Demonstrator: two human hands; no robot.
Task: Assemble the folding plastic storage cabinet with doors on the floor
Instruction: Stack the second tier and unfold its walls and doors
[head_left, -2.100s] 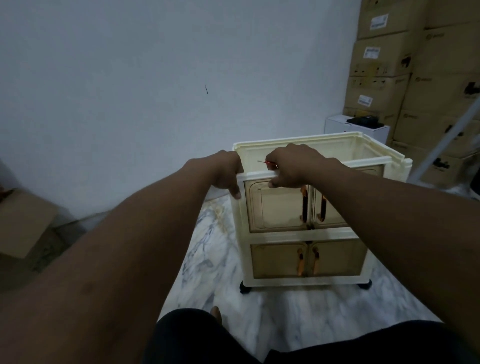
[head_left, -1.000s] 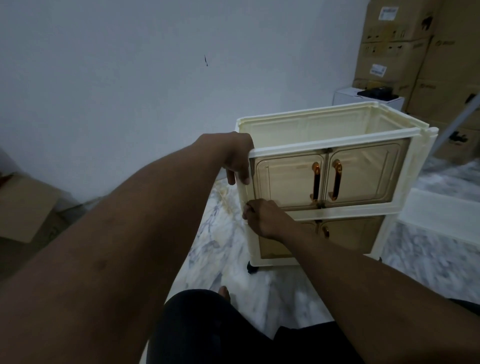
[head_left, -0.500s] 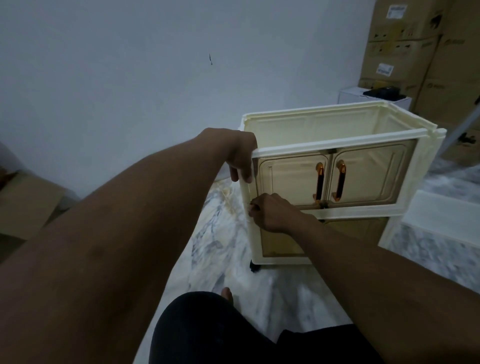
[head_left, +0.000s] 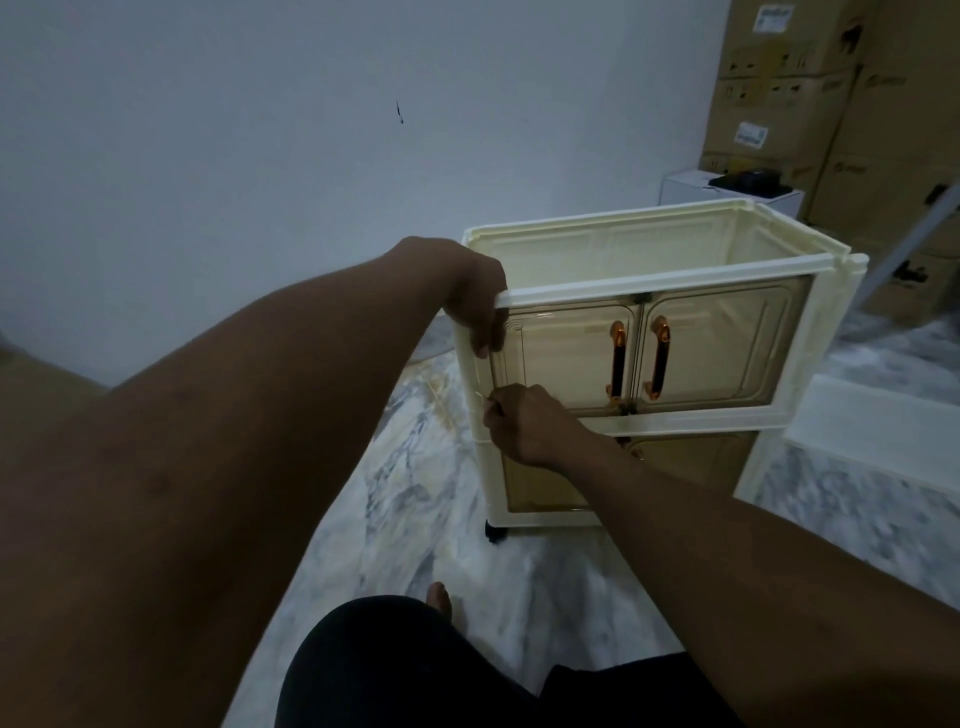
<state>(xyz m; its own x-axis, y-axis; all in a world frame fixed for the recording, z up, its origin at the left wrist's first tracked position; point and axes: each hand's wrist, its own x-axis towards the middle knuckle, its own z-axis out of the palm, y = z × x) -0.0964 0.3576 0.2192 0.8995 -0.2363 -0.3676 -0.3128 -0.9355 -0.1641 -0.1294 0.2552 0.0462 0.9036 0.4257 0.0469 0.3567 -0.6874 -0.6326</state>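
Observation:
A cream plastic cabinet (head_left: 810, 343) stands upright on small black wheels on the marble floor, its top open. Its upper tier has two translucent amber doors with orange handles (head_left: 638, 358); a lower tier of doors (head_left: 691, 462) shows beneath, partly hidden by my right arm. My left hand (head_left: 475, 299) grips the cabinet's top front left corner. My right hand (head_left: 522, 423) is closed at the lower left corner of the upper door frame, pinching something small and thin that I cannot identify.
A flat white panel (head_left: 883, 431) lies on the floor right of the cabinet. Stacked cardboard boxes (head_left: 810, 88) fill the back right corner, with a white box (head_left: 727, 192) in front. Another cardboard box (head_left: 31, 374) sits at far left. My knee and foot (head_left: 439, 597) are below.
My right hand left the top rail and dropped to the lower left corner of the upper door frame. The view shifted, so the cabinet now appears turned and closer. My left hand kept its corner grip.

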